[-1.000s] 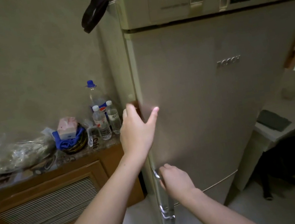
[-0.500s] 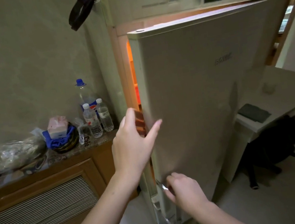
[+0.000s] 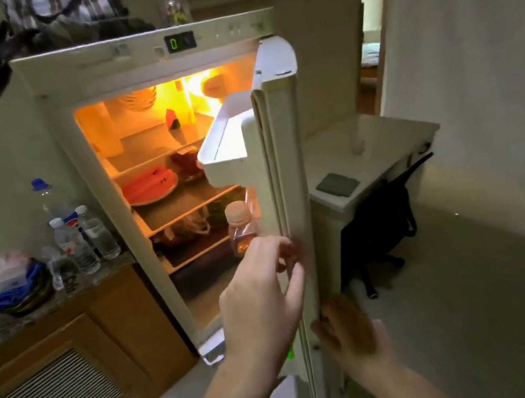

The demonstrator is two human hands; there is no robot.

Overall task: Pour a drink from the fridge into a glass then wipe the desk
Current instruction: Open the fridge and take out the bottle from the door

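Observation:
The fridge (image 3: 140,56) stands with its door (image 3: 291,194) swung wide to the right and its lit shelves showing. A drink bottle (image 3: 241,228) with a pale cap and amber liquid sits in the door rack. Just below the bottle, my left hand (image 3: 263,292) has loose fingers touching the door's inner edge. My right hand (image 3: 349,330) grips the door from its outer side, low down, its fingertips hidden behind the edge. On the white desk (image 3: 384,147) to the right of the door stand a pale glass (image 3: 357,138) and a dark cloth (image 3: 337,184).
Watermelon slices on a plate (image 3: 149,186) and bagged food fill the fridge shelves. Water bottles (image 3: 79,236), a tissue pack and a blue cloth sit on the wooden cabinet (image 3: 56,365) at left. A black chair (image 3: 377,228) stands under the desk. Bags lie on the fridge top.
The fridge door has swung from shut to wide open. My right hand has travelled with it, and my left hand has moved from the door's face to its inner edge.

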